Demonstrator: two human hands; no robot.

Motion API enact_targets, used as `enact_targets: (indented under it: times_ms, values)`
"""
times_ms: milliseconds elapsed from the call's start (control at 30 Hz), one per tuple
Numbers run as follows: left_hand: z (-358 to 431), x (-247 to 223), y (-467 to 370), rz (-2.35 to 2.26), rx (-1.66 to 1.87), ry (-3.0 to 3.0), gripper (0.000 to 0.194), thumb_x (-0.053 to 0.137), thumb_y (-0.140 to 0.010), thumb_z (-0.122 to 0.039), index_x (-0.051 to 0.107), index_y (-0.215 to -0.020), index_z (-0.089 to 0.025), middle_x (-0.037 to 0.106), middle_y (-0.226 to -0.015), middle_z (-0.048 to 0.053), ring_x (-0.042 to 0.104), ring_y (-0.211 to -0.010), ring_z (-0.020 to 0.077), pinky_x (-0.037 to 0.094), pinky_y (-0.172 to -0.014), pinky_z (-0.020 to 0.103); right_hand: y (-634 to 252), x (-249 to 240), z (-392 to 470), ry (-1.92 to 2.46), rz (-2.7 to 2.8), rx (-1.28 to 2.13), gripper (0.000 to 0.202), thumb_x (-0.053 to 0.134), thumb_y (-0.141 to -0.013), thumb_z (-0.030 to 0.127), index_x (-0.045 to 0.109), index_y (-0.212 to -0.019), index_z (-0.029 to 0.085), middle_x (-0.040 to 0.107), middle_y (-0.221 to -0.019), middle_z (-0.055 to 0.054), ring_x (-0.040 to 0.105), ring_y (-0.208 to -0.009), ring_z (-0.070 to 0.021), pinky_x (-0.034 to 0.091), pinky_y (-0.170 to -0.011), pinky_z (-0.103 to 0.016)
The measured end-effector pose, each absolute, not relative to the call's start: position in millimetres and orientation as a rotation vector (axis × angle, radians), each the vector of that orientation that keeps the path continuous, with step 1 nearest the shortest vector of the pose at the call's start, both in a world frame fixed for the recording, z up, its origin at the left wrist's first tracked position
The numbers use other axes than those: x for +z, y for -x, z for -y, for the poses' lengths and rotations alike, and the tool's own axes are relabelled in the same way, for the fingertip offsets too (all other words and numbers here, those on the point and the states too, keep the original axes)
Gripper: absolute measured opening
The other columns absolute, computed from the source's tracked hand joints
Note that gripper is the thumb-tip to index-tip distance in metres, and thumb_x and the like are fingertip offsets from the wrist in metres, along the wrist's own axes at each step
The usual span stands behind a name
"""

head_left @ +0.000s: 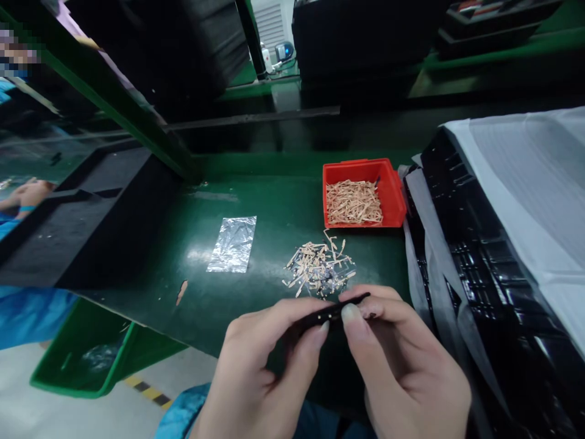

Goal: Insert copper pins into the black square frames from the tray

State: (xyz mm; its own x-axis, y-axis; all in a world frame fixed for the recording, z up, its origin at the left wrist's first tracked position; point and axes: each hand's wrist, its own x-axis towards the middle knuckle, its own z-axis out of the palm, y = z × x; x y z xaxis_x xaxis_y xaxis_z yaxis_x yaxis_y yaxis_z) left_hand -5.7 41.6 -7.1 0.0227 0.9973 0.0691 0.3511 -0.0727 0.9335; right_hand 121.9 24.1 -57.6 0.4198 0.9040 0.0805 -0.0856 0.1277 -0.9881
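A thin black part [326, 314] with small shiny dots along its edge is pinched between both hands, low in the view. My left hand [269, 360] grips its left end between thumb and fingers. Closed on its right end is my right hand [402, 360], the thumb pressing on top. The fingers hide most of the part, so its kind does not show. Just beyond the fingertips lies a loose pile of small beige and dark strip-like pieces [315, 265] on the green tabletop [274, 195]. Behind that pile, a red bin [393, 195] holds many similar beige strips [351, 202].
A clear plastic bag [233, 244] lies flat left of the pile. Black trays with white sheets [525, 158] crowd the right side. At left stand a black box [91, 213] and, lower, a green crate [68, 353]. Another person's hand [34, 194] shows at far left.
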Motion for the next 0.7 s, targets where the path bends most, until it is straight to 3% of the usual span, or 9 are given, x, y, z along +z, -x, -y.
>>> enact_targets:
  times_ms: [133,300,500,700]
  values:
    - [-39.4,-6.4,4.4,-1.463,1.085,-1.52,0.03,0.079,-0.086,-0.016,0.087,-0.098,-0.043,0.084,-0.076,-0.004,0.068,-0.053,0.0161,0.063,-0.062,0.028,-121.7,-56.5,-24.5,1.24,0.88,0.849,0.011,0.075,-0.093,0.016,0.073,-0.089,0.026,0.078,-0.097,-0.001,0.08,-0.09,-0.0144,0.067,-0.08,-0.019]
    - [-38.9,-6.1,0.0,-1.49,1.133,-1.542,0.033,0.078,-0.086,-0.018,0.087,-0.098,-0.048,0.084,-0.078,-0.005,0.066,-0.049,0.0162,0.058,-0.051,0.028,-118.6,-54.8,-22.7,1.241,0.898,0.825,0.011,0.076,-0.092,0.015,0.073,-0.089,0.025,0.077,-0.096,-0.003,0.078,-0.089,-0.015,0.067,-0.078,-0.02]
    - [-36.8,-8.3,-2.3,-1.593,1.157,-1.595,0.024,0.08,-0.088,-0.024,0.087,-0.096,-0.046,0.08,-0.069,-0.005,0.062,-0.043,0.0147,0.066,-0.063,0.032,-104.7,-47.9,-18.6,1.327,0.736,0.804,0.012,0.073,-0.095,0.02,0.071,-0.086,0.027,0.074,-0.095,-0.001,0.072,-0.092,-0.0151,0.063,-0.079,-0.022]
    - [-32.3,-8.1,-4.3,-1.777,1.091,-1.498,0.011,0.082,-0.084,-0.027,0.085,-0.079,-0.036,0.081,-0.074,-0.005,0.065,-0.048,0.0118,0.053,-0.043,0.018,-99.6,-46.9,-17.4,1.286,0.744,0.814,0.012,0.07,-0.096,0.018,0.07,-0.089,0.028,0.073,-0.095,0.0,0.071,-0.089,-0.0144,0.06,-0.077,-0.024]
